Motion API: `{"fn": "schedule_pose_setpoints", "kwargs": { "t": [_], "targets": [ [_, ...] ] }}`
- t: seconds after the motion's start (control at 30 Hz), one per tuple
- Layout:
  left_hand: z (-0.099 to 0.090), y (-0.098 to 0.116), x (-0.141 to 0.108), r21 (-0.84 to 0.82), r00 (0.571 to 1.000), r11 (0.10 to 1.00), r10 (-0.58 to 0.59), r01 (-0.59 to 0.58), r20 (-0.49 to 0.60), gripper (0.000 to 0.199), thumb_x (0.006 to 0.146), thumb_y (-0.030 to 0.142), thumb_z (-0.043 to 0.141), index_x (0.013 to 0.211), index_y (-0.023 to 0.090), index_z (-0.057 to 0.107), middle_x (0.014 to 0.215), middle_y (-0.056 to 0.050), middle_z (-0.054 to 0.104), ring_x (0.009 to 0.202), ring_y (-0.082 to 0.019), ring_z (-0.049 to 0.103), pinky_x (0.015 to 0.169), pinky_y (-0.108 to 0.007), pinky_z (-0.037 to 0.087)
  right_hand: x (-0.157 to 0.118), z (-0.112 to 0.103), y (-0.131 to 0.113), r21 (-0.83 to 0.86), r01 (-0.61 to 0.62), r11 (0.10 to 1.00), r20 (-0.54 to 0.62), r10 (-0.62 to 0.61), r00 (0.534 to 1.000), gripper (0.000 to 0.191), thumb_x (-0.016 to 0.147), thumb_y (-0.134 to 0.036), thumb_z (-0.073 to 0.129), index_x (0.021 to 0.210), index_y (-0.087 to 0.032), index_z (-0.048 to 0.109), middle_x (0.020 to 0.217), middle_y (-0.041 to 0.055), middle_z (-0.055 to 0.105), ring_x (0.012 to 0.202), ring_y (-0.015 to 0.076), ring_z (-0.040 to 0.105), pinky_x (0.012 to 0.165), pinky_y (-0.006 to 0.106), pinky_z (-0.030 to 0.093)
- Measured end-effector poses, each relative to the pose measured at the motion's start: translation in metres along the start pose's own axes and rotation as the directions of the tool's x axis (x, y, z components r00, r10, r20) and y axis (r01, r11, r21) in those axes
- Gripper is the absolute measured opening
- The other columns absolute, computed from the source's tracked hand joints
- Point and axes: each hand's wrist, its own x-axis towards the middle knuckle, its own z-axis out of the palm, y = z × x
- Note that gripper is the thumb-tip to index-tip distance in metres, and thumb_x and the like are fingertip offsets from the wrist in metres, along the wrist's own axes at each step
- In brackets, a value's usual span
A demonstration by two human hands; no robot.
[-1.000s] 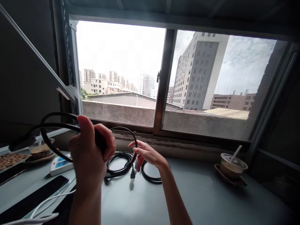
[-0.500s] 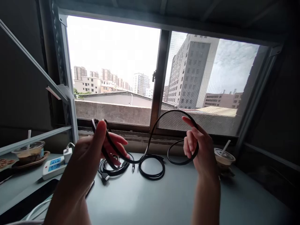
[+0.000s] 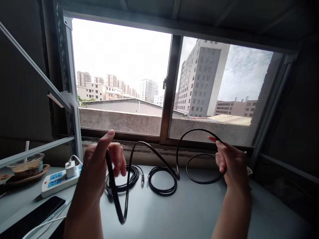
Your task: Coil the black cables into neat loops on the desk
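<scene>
A black cable (image 3: 155,151) stretches in loose bends between my two hands above the desk (image 3: 159,219). My left hand (image 3: 106,157) is closed round its left part, and a long loop hangs below the fingers. On the right, my right hand (image 3: 230,157) pinches the cable, with a big curve rising beside it and a round loop hanging near the window ledge. Two coiled black cables lie on the desk behind: one (image 3: 134,181) partly behind the hanging loop, the other (image 3: 163,192) between the hands.
At the left are a white power strip (image 3: 48,189) with a plugged-in charger (image 3: 70,169), a phone (image 3: 47,207) and a drink cup (image 3: 30,166) on a tray. Another cup (image 3: 249,171) is mostly hidden behind my right hand. Metal frame posts flank the window.
My right hand has moved right, drawing the cable wider. Loops have dropped from my left hand into a long hanging bend. The view has shifted slightly.
</scene>
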Motion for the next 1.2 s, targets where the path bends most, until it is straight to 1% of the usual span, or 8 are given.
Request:
{"fn": "schedule_pose_setpoints", "kwargs": {
  "t": [0.13,0.3,0.57,0.7,0.87,1.0,1.13,1.2],
  "targets": [
    [0.003,-0.012,0.003,0.271,0.957,0.953,-0.194,0.132,0.216,0.075,0.082,0.064,0.017,0.040,0.017,0.057,0.030,-0.003,0.048,0.027,-0.007,0.041,0.034,-0.020,0.028,-0.001,0.001,0.001,-0.252,0.029,0.967,0.017,-0.026,1.000,0.037,0.072,-0.044,0.066,0.095,-0.015,0.071,0.035,-0.0081,0.036,0.028,0.0052,0.031,0.028,0.018,0.025],
    [0.021,-0.015,0.001,0.319,0.896,0.934,-0.272,0.159,0.351,0.057,0.081,0.059,0.037,0.063,0.014,0.068,0.037,-0.005,0.055,0.032,-0.011,0.046,0.033,-0.018,0.032,-0.009,0.021,-0.011,-0.330,0.108,0.938,0.155,-0.059,0.986,0.036,0.075,-0.044,0.062,0.092,-0.014,0.072,0.036,-0.0064,0.041,0.029,0.0070,0.037,0.029,0.019,0.031],
    [0.046,-0.023,0.013,0.078,0.907,0.979,-0.205,0.190,0.369,0.044,0.084,0.045,0.043,0.065,0.011,0.064,0.041,-0.007,0.057,0.033,-0.014,0.052,0.032,-0.018,0.030,-0.027,0.066,-0.016,-0.392,0.262,0.882,0.464,-0.056,0.884,0.033,0.083,-0.043,0.052,0.071,-0.017,0.069,0.039,-0.0044,0.043,0.034,0.0076,0.043,0.038,0.018,0.032],
    [0.053,-0.032,0.016,0.089,0.892,0.982,-0.191,0.169,0.409,0.054,0.084,0.048,0.045,0.046,0.012,0.057,0.039,-0.009,0.055,0.032,-0.012,0.050,0.032,-0.017,0.031,-0.036,0.089,-0.017,-0.501,0.441,0.744,0.570,-0.099,0.816,0.035,0.087,-0.039,0.046,0.067,-0.020,0.066,0.043,-0.0021,0.048,0.041,0.0098,0.048,0.046,0.020,0.029],
    [0.054,-0.045,0.025,0.030,0.953,0.983,-0.183,0.182,0.240,0.041,0.076,0.043,0.059,0.049,0.012,0.058,0.045,-0.005,0.057,0.039,-0.010,0.051,0.036,-0.016,0.033,-0.045,0.105,-0.018,-0.605,0.558,0.567,0.589,-0.153,0.794,0.028,0.088,-0.035,0.046,0.081,-0.020,0.069,0.052,0.0013,0.058,0.049,0.0122,0.052,0.051,0.023,0.025],
    [0.042,-0.051,0.034,-0.035,0.960,0.971,-0.227,0.236,0.167,0.028,0.069,0.038,0.066,0.061,0.012,0.062,0.054,-0.002,0.060,0.046,-0.009,0.053,0.044,-0.016,0.040,-0.044,0.106,-0.012,-0.468,0.517,0.717,0.642,-0.126,0.756,0.027,0.086,-0.042,0.050,0.086,-0.024,0.071,0.044,-0.0032,0.052,0.044,0.0080,0.047,0.051,0.020,0.027],
    [0.032,-0.049,0.036,-0.047,0.959,0.966,-0.247,0.256,0.142,0.027,0.070,0.039,0.063,0.066,0.013,0.060,0.052,0.001,0.058,0.047,-0.010,0.055,0.045,-0.017,0.041,-0.030,0.102,0.007,-0.303,0.320,0.897,0.724,-0.002,0.690,0.043,0.085,-0.054,0.045,0.088,-0.021,0.072,0.047,-0.0031,0.055,0.043,0.0082,0.051,0.050,0.018,0.034],
    [0.030,-0.043,0.033,-0.065,0.968,0.975,-0.198,0.210,0.155,0.024,0.074,0.037,0.059,0.068,0.014,0.057,0.050,0.001,0.057,0.045,-0.010,0.055,0.045,-0.018,0.041,-0.021,0.098,0.021,-0.345,0.244,0.906,0.686,0.066,0.725,0.048,0.086,-0.056,0.041,0.084,-0.019,0.071,0.056,-0.0004,0.062,0.050,0.0110,0.058,0.052,0.019,0.038]
  ]
}}
